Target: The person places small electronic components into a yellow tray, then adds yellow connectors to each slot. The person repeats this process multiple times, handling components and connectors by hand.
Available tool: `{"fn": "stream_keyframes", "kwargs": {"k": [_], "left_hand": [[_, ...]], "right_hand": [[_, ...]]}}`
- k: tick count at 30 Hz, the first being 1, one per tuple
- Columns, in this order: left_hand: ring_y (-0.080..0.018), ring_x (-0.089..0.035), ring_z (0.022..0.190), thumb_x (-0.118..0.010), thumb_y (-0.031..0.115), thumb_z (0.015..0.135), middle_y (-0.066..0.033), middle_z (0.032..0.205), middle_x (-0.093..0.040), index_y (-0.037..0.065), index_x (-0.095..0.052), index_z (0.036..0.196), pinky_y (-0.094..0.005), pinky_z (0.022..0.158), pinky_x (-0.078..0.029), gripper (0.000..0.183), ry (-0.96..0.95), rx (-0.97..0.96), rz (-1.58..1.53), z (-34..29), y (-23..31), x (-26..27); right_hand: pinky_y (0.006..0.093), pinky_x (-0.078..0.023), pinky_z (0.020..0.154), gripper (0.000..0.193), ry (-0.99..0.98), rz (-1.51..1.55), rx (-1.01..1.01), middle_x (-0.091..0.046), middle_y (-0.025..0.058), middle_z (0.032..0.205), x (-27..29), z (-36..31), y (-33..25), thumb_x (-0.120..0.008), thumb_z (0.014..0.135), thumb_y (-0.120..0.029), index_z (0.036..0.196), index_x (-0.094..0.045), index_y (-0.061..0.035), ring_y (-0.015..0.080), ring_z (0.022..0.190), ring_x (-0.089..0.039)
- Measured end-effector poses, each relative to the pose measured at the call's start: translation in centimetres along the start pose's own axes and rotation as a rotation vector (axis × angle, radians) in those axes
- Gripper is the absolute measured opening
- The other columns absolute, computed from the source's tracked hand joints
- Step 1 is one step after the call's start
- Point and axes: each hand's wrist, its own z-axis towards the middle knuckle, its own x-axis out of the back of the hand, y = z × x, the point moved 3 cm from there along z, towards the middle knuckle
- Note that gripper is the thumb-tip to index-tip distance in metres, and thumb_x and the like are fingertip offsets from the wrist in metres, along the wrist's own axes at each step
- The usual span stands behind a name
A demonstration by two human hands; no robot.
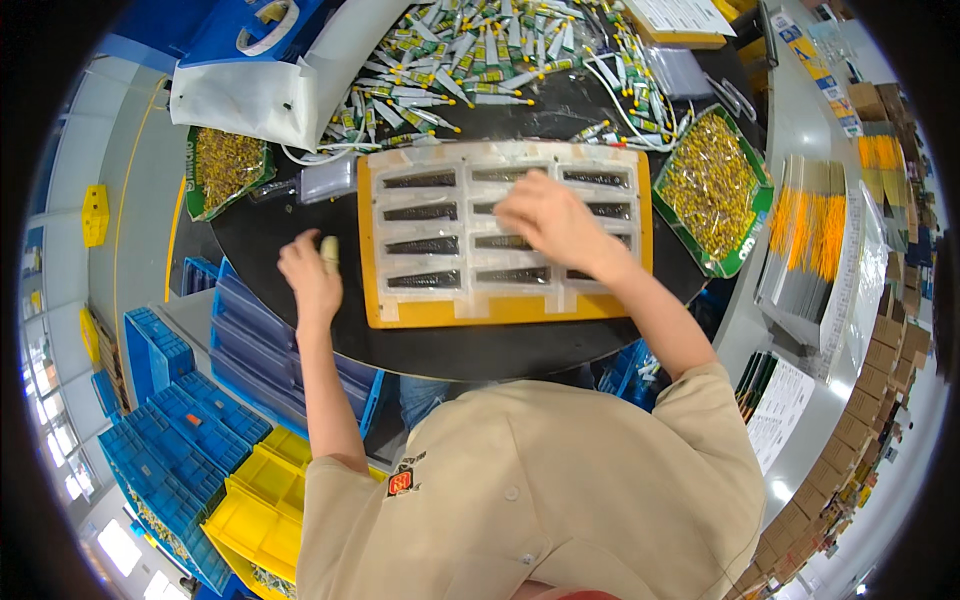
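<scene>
A yellow board [500,312] lies on the black table in front of me. On it is a whitish frame [468,215] with rows of slots holding dark tapered pieces [423,278]. Over the middle slots is my right hand [550,222], fingers drawn together in a pinch; whatever they hold is hidden. My left hand [312,275] hovers left of the board, fingers loosely apart and nothing visible in them. A pale yellowish cover sits on one of its digits. Beyond the board lies a heap of small white-and-green tubes [490,55] with yellow tips.
Green boxes of small yellow parts stand at left [228,168] and right [712,190]. A white cable [325,157] runs behind the board. Blue crates [185,430] and yellow crates [262,505] stand lower left. Orange-and-grey bundled stacks [805,235] sit on the right-hand bench.
</scene>
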Motion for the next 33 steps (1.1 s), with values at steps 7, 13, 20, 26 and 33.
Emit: {"fn": "stream_keyframes", "kwargs": {"k": [7,13,20,26,33], "left_hand": [[-0.0360,-0.051,0.114,-0.070,0.011,0.089,-0.0168,0.120,-0.058,0.006,-0.067,0.114,-0.0437,0.099,-0.041,0.025,0.237,-0.123,-0.321,6.3,3.4,-1.0],[-0.0310,-0.055,0.109,-0.067,-0.002,0.079,-0.0113,0.113,-0.060,0.007,-0.070,0.107,-0.0407,0.096,-0.046,0.029,-0.178,-0.618,-0.335,16.1,12.9,-6.2],[-0.0320,-0.062,0.101,-0.064,-0.003,0.085,-0.0127,0.109,-0.061,0.001,-0.058,0.109,-0.0383,0.089,-0.051,0.025,-0.162,-0.570,-0.535,16.4,13.3,-6.1],[-0.0234,-0.067,0.085,-0.064,-0.005,0.083,-0.0114,0.101,-0.062,0.004,-0.064,0.115,-0.0362,0.071,-0.054,0.033,-0.222,-0.284,-1.207,8.1,10.1,-0.9],[-0.0288,-0.058,0.103,-0.073,0.002,0.074,-0.0071,0.101,-0.063,0.009,-0.073,0.104,-0.0411,0.089,-0.049,0.031,-0.175,-0.712,-0.539,4.0,8.3,0.1]], "right_hand": [[0.0419,-0.053,0.074,0.018,0.113,-0.451,-0.020,-0.060,0.0112,0.099,-0.7,12.9,10.7,-0.069,0.082,-0.006,0.100,-0.068,-0.0060,0.0319,0.085,-0.064],[0.0358,-0.056,0.073,0.020,0.157,0.113,-0.093,-0.063,0.0096,0.098,2.1,10.4,7.7,-0.071,0.081,-0.005,0.099,-0.064,-0.0042,0.0241,0.084,-0.067],[0.0361,-0.056,0.084,0.020,0.045,-0.403,0.235,-0.073,0.0049,0.106,4.3,0.1,3.3,-0.070,0.079,-0.006,0.099,-0.072,-0.0051,0.0243,0.101,-0.068],[0.0392,-0.055,0.086,0.021,0.087,-0.253,0.093,-0.070,0.0097,0.106,1.5,8.5,7.9,-0.065,0.083,-0.004,0.103,-0.071,-0.0070,0.0305,0.102,-0.065],[0.0440,-0.056,0.077,0.033,0.172,-0.572,-0.151,-0.061,0.0149,0.104,-1.0,15.9,10.1,-0.065,0.080,-0.004,0.112,-0.064,-0.0066,0.0322,0.096,-0.066]]}}
